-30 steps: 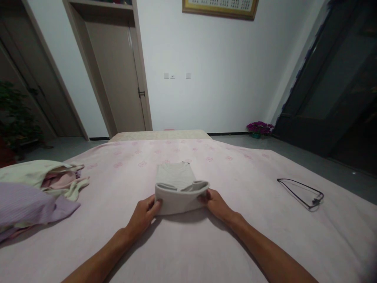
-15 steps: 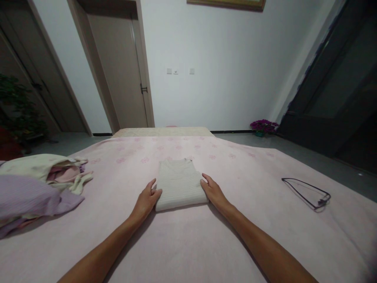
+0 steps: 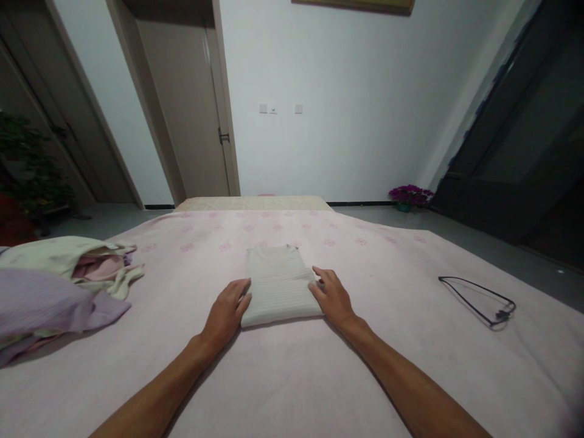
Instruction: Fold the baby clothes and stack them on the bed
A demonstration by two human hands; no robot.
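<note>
The pale ribbed garment (image 3: 279, 292) is laid folded on the pink cover (image 3: 283, 377), between the two hands, with its collar turned to the far side and its thick folded edge to the near side. Its left edge is touched by the bent fingers of the left hand (image 3: 227, 305); its right edge is met by the right hand (image 3: 334, 298), whose thumb is laid on the upper layer. The hands are set apart, and neither is clenched on the fabric; whether any fingertips are tucked beneath the edges cannot be told from this angle.

The upper layer could be skewed if more push is given from one side than from the other, since nothing fastens it down. A crease could be pressed in if both sides are squeezed inward, and the fold could be loosened if a layer is caught by a thumb.

Farther out, a heap of clothes (image 3: 50, 298), lilac and cream, is seen at the left, and a thin black looped object (image 3: 479, 301) at the right. Beyond the cover, a door (image 3: 177, 109) is set beside a white wall (image 3: 356, 91), and purple flowers (image 3: 410, 194) are placed low near its right end.
</note>
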